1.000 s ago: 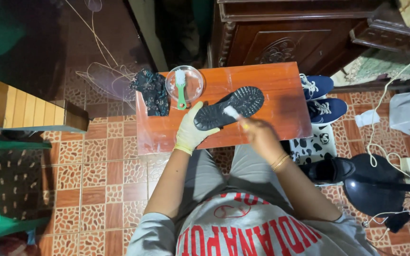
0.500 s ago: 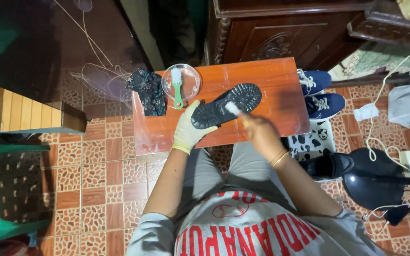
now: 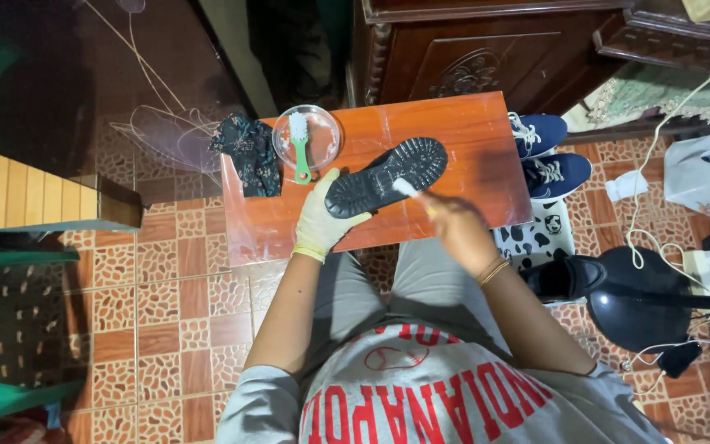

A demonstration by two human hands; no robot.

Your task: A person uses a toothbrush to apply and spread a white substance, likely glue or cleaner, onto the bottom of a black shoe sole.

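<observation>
Gloved left hand point(image 3: 320, 222) gripping the upturned black shoe point(image 3: 386, 176) steady, right hand point(image 3: 454, 226) clasping a small brush point(image 3: 407, 188), scrubbing the sole beside the clear bowl point(image 3: 312, 136).

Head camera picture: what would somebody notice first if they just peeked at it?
Probably the black shoe, turned sole-up in the middle of the orange table. The gloved left hand grips its heel end while the bare right hand holds something small and white against the sole. Behind them, a green brush lies in a clear bowl.
</observation>
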